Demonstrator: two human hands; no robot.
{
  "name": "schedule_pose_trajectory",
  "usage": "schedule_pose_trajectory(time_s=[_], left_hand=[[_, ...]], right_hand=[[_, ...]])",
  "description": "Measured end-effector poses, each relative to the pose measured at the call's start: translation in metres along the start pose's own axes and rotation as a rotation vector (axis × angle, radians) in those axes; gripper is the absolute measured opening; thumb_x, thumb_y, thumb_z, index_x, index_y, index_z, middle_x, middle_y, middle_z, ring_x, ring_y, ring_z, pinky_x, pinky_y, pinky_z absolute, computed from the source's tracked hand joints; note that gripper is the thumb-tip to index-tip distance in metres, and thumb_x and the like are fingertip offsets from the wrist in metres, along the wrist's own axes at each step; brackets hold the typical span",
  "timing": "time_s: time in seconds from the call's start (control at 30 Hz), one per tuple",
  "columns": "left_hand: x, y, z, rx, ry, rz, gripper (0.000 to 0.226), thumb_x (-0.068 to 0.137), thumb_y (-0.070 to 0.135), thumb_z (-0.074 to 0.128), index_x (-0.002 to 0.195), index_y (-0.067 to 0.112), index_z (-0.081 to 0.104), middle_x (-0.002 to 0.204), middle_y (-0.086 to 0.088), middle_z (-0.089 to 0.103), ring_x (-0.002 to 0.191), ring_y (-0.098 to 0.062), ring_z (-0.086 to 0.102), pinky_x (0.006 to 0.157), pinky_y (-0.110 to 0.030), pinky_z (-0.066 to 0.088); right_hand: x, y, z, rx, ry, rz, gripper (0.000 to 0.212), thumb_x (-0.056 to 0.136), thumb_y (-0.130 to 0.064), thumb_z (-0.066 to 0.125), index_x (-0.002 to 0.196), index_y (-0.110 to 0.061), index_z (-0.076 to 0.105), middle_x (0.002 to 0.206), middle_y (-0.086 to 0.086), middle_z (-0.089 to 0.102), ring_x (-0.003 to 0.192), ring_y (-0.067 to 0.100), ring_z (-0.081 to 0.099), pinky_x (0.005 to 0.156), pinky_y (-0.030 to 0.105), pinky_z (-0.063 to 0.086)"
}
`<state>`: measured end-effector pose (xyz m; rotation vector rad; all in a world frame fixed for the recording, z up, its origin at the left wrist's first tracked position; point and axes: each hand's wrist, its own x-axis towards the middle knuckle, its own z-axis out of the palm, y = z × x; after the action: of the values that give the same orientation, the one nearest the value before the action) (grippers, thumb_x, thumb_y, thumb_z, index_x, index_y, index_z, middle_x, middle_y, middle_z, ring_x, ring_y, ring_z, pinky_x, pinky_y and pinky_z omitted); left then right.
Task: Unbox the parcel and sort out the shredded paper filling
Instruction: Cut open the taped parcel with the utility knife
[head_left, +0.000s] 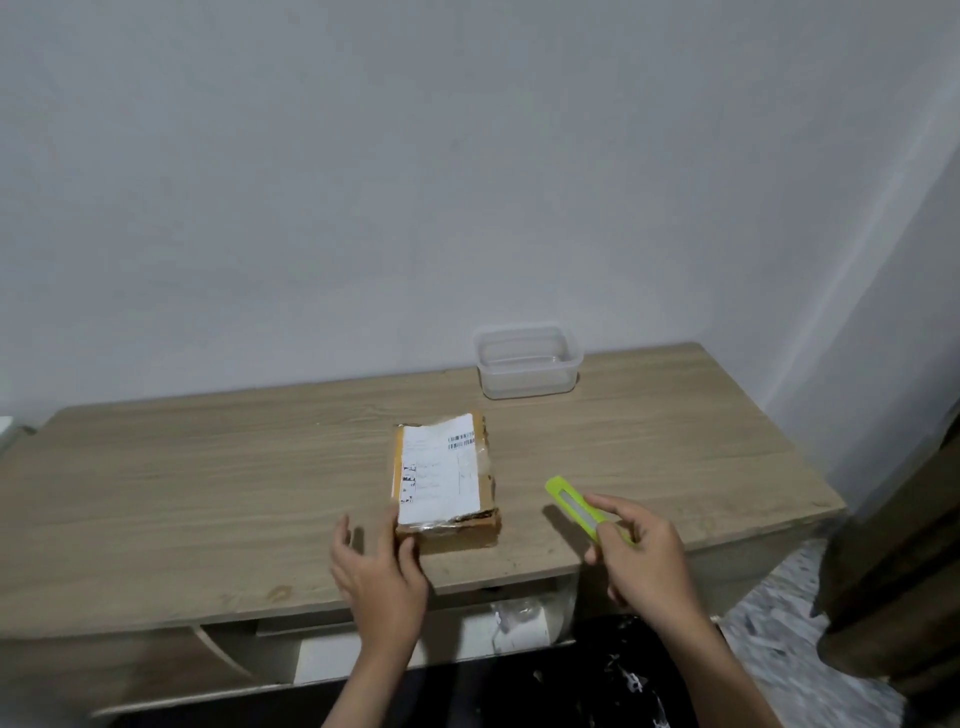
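The parcel (445, 478) is a small, flat rectangular box of brown cardboard, lying closed on the wooden table (208, 483) a little in from the near edge. A white shipping label (439, 467) covers most of its top (a barcode sits at the label's far right corner, the rest of the print too small to read), and glossy clear tape wrinkles across the right side and the near edge, where the cardboard looks scuffed and dark. The left hand (376, 569) is at the parcel's near left corner, fingers spread and loosely curved, the thumb touching the near side of the box and the other fingers beside its left edge; it grips nothing. To the right of the parcel, apart from it, the right hand (636, 551) pinches a slim lime-green utility cutter (576, 506) between thumb and fingers, the cutter's long flat body pointing back toward the parcel's far side, a pale grey strip running down its middle; whether a blade is out cannot be told. Beyond the parcel, toward the wall, stands a clear plastic container (527, 361), rectangular with rounded corners, lidless. The table has a pale oak-grain laminate, matte and smooth.
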<state>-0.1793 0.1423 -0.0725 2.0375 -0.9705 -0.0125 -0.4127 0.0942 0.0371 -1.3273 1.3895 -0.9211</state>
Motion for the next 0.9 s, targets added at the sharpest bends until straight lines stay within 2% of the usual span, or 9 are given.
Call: schedule_pose_trajectory(time_s=[0.07,0.17,0.27,0.33,0.43,0.53,0.63,0.77,0.9], left_hand=[[-0.003,0.011,-0.003,-0.070,0.078,-0.081,0.045,0.082,0.017,0.060,0.126,0.019,0.051,0.140,-0.021,0.024,0.124,-0.043,0.031,0.095,-0.065,0.039],[-0.016,0.034,0.004,-0.081,0.015,-0.005,0.074,0.071,0.057,0.059,0.133,0.020,0.043,0.140,-0.016,0.023,0.127,-0.036,0.027,0.102,-0.060,0.035],[-0.020,0.049,0.023,-0.006,-0.114,-0.029,0.100,0.051,0.081,0.059,0.137,0.032,0.040,0.150,-0.018,0.009,0.140,-0.033,0.002,0.107,-0.062,0.019],[-0.015,0.051,0.030,0.003,-0.162,-0.081,0.100,0.049,0.083,0.058,0.134,0.033,0.042,0.153,-0.021,0.001,0.142,-0.032,-0.012,0.108,-0.064,0.015],[0.002,0.036,0.031,-0.029,-0.122,-0.013,0.081,0.058,0.070,0.061,0.125,0.025,0.051,0.150,-0.028,0.006,0.141,-0.045,-0.008,0.109,-0.063,0.017],[0.020,0.008,0.022,-0.068,-0.122,0.105,0.066,0.066,0.050,0.070,0.124,0.022,0.056,0.149,-0.032,0.000,0.141,-0.049,0.000,0.113,-0.048,0.012],[0.034,-0.016,0.007,-0.074,-0.108,0.026,0.055,0.079,0.021,0.070,0.131,0.024,0.054,0.151,-0.031,-0.004,0.138,-0.052,0.019,0.112,-0.041,0.019],[0.059,-0.040,-0.004,0.034,-0.097,0.022,0.064,0.084,0.008,0.060,0.139,0.034,0.039,0.141,-0.020,0.038,0.123,-0.040,0.046,0.100,-0.049,0.041],[0.066,-0.040,-0.006,0.003,-0.055,0.007,0.063,0.082,-0.002,0.058,0.138,0.021,0.042,0.120,-0.008,0.061,0.102,-0.032,0.058,0.088,-0.045,0.046]], right_hand=[[0.000,-0.002,0.007,0.001,-0.035,-0.007,0.039,0.087,0.000,0.047,0.105,-0.031,0.064,0.054,0.006,0.061,0.029,0.009,0.040,0.032,0.016,0.031],[0.002,-0.005,0.019,0.006,-0.073,-0.010,0.040,0.086,0.000,0.047,0.104,-0.031,0.064,0.054,0.007,0.060,0.029,0.009,0.039,0.032,0.016,0.031],[0.005,-0.007,0.028,0.006,-0.101,-0.014,0.040,0.086,0.001,0.048,0.103,-0.032,0.065,0.052,0.003,0.059,0.030,0.009,0.040,0.034,0.017,0.034],[0.006,-0.006,0.030,0.009,-0.113,-0.014,0.040,0.086,0.001,0.048,0.104,-0.030,0.065,0.052,0.003,0.059,0.030,0.008,0.040,0.035,0.017,0.034],[0.009,-0.003,0.030,0.019,-0.105,-0.010,0.041,0.085,0.001,0.048,0.104,-0.030,0.066,0.054,0.005,0.060,0.031,0.008,0.040,0.035,0.017,0.035],[0.015,0.002,0.032,0.046,-0.085,0.007,0.042,0.084,0.003,0.047,0.100,-0.030,0.067,0.056,0.008,0.060,0.031,0.010,0.040,0.034,0.018,0.034],[0.026,0.006,0.041,0.084,-0.073,0.032,0.041,0.084,0.003,0.045,0.098,-0.030,0.066,0.057,0.010,0.063,0.031,0.017,0.039,0.034,0.020,0.034],[0.043,0.010,0.061,0.134,-0.078,0.023,0.038,0.089,0.003,0.040,0.110,-0.018,0.063,0.063,0.017,0.063,0.032,0.018,0.036,0.034,0.020,0.033],[0.068,0.005,0.087,0.156,-0.093,0.013,0.039,0.092,0.002,0.037,0.118,-0.020,0.057,0.068,0.017,0.062,0.033,0.015,0.037,0.035,0.021,0.034]])
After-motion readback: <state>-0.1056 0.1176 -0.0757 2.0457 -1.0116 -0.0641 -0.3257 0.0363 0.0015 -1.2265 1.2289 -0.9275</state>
